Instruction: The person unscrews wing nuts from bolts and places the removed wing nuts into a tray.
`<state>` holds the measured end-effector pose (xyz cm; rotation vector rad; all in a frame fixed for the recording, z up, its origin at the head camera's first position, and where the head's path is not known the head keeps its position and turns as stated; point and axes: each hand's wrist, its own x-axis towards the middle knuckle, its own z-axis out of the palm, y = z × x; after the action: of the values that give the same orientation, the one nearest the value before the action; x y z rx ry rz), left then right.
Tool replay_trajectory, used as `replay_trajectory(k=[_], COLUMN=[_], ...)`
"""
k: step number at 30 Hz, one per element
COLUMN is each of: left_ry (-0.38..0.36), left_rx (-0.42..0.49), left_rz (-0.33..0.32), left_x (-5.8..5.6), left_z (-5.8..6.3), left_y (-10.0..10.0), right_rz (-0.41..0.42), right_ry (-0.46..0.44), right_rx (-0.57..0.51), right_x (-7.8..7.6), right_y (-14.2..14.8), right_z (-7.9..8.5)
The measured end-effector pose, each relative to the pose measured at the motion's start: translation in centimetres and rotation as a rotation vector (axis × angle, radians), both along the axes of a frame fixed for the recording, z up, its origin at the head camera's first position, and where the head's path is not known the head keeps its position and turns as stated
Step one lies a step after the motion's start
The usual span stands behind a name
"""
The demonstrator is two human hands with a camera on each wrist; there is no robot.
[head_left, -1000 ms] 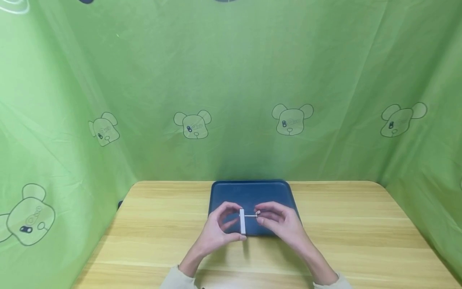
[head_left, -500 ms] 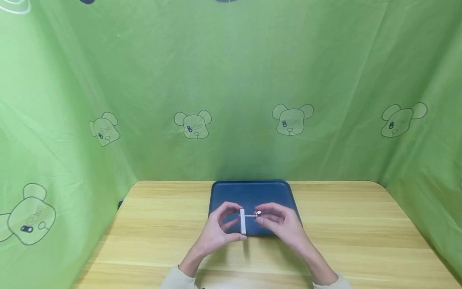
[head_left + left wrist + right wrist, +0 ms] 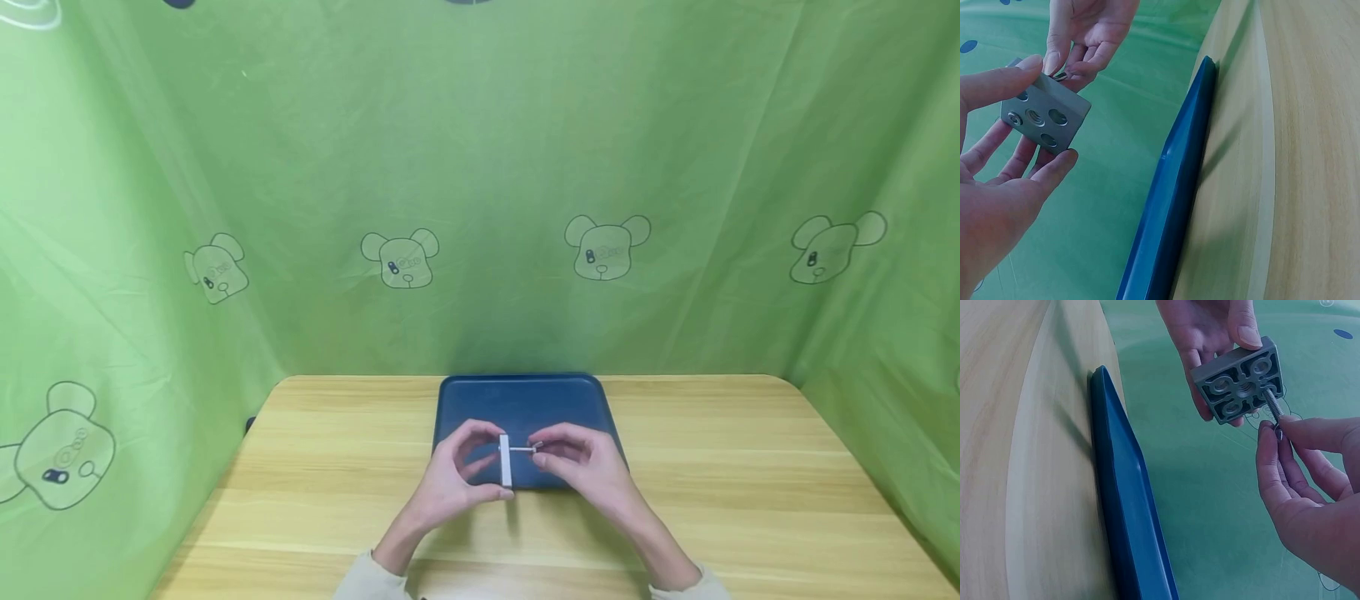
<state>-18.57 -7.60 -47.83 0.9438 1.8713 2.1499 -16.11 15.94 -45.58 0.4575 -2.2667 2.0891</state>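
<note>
My left hand [image 3: 448,482] grips a grey square plate [image 3: 506,463] by opposite edges, thumb on one side and fingers on the other. Several round holes go through the plate, and its ribbed side shows in the right wrist view. From one corner hole a threaded bolt [image 3: 1274,404] sticks out toward my right hand [image 3: 596,468]; the bolt's head [image 3: 1015,118] sits in the smooth face in the left wrist view. At the bolt's free end, my right thumb and fingers pinch a small shiny wing nut [image 3: 537,447], mostly hidden by the fingertips.
Below and beyond both hands, a dark blue tray [image 3: 517,404] lies on the wood-grain table [image 3: 337,467]. A green curtain [image 3: 480,167] with bear-head prints closes off the back and both sides.
The wing nut has turned between my right fingertips, its wing now showing thinner. Both hands and the plate stay almost in place.
</note>
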Motion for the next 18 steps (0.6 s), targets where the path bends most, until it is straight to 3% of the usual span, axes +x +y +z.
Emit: replay_trajectory(k=[18], left_ry=[0.003], left_rx=[-0.004], left_rz=[-0.002], left_x=[0.0], left_z=[-0.03], left_y=[-0.06], right_rz=[-0.007], right_ry=[0.071], right_rx=[0.04], right_x=[-0.01], right_y=[0.1], right_z=[-0.17])
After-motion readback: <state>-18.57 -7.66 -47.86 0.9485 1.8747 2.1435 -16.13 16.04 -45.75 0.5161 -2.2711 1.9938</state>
